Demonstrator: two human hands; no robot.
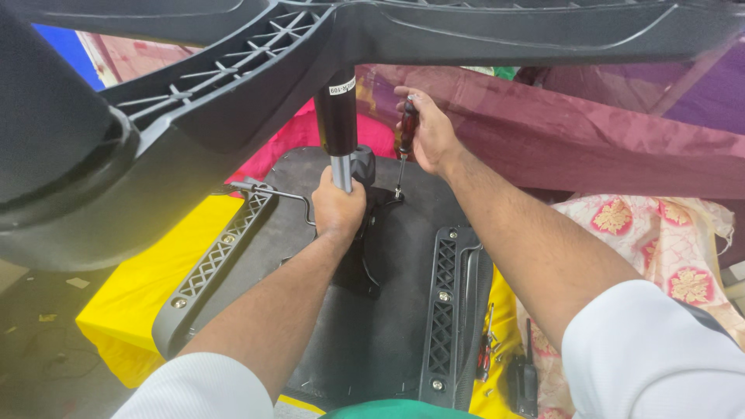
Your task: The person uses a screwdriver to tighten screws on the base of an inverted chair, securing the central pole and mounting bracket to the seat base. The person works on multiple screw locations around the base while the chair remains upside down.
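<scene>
At far left, the black ribbed star base (233, 70) of an upturned office chair spans the top of the view, and a grey armrest bracket (213, 260) is bolted along the left edge of the black seat underside (388, 310), which rests on a yellow cloth (147, 287). At centre, the left hand (337, 209) is wrapped firmly around the silver gas-lift column (341, 172) where it meets the seat mechanism. Just to the right, the right hand (427, 132) holds a closed grip on a red-handled screwdriver (405, 140), upright, its tip at the mechanism plate; a second bracket (444, 310) and loose tools (504, 361) lie further right.
</scene>
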